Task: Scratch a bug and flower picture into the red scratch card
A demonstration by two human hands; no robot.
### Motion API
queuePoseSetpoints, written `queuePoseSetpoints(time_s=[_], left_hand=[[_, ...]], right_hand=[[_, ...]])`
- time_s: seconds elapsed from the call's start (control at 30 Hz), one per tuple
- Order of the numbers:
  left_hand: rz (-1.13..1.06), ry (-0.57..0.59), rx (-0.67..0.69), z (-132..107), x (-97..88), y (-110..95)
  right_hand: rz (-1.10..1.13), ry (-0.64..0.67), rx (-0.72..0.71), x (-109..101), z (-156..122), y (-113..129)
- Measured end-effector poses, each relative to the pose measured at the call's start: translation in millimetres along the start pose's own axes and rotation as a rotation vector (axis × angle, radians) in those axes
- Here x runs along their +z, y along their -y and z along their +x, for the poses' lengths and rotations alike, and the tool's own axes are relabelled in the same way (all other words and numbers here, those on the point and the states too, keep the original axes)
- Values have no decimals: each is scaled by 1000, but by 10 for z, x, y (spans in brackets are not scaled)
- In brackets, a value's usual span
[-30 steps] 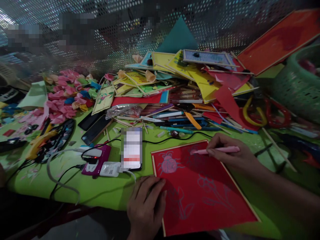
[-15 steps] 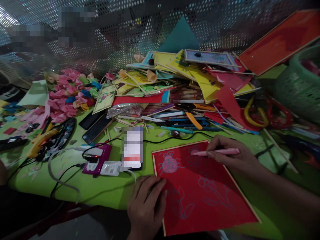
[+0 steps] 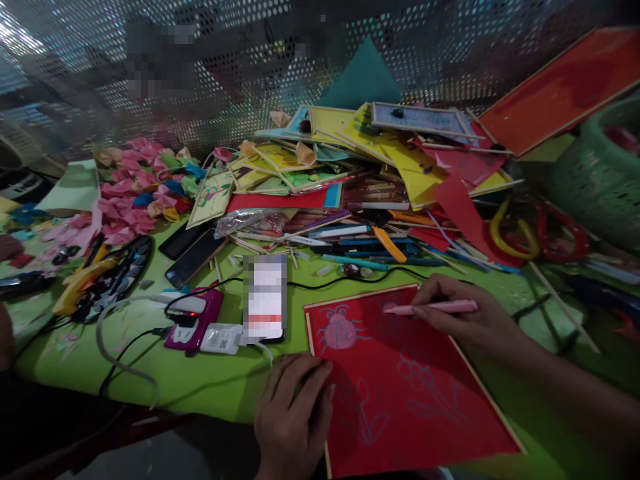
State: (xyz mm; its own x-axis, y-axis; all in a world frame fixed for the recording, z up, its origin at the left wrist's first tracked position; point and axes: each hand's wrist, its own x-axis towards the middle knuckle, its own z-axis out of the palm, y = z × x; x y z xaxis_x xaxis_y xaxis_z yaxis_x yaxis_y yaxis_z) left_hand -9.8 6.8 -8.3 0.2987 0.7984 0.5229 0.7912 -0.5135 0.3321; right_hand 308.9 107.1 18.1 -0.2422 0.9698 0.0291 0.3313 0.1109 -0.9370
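A red card (image 3: pixel 385 427) edged with thin wooden sticks lies on the green table, tilted slightly. Drawn on it in pale lines are a ladybug-like bug (image 3: pixel 341 331) coloured pink, a second faint figure at the top, and two flowers below. In my right hand (image 3: pixel 447 310) is a pink marker (image 3: pixel 450 307), pinched between thumb and fingers, its tip on the faint figure at the upper right. My left hand (image 3: pixel 295 413) rests on the card's left edge, fingers loosely bent and thumb apart.
A lit phone (image 3: pixel 266 300) and a magenta power strip (image 3: pixel 193 327) with cables lie left of the card. Behind are piled framed cards, pens and sticks. Yellow-handled scissors (image 3: pixel 510 230) and a green basket (image 3: pixel 590 173) stand right. Pink paper flowers (image 3: pixel 133 193) heap at left, near another person's hand (image 3: pixel 7 247).
The marker's tip has moved only slightly at the same faint figure. My left hand stays on the card's edge. Another person's hand has appeared at the far left.
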Motion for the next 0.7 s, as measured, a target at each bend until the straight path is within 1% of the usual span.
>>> queuePoseSetpoints(time_s=[0.23, 0.3, 0.53, 0.6, 0.7], left_hand=[[4, -1, -5, -14, -6, -5], [4, -3, -6, -13, -4, -2], [9, -2, -3, -21, 6, 11], [14, 5, -4, -28, 9, 15], [16, 10, 0, -35, 10, 23]], right_hand=[[9, -26, 14, 6, 17, -18], [33, -63, 34, 4, 16, -28], [212, -272, 40, -25, 29, -14], [237, -282, 52, -37, 28, -8], [244, -256, 51, -43, 23, -18]])
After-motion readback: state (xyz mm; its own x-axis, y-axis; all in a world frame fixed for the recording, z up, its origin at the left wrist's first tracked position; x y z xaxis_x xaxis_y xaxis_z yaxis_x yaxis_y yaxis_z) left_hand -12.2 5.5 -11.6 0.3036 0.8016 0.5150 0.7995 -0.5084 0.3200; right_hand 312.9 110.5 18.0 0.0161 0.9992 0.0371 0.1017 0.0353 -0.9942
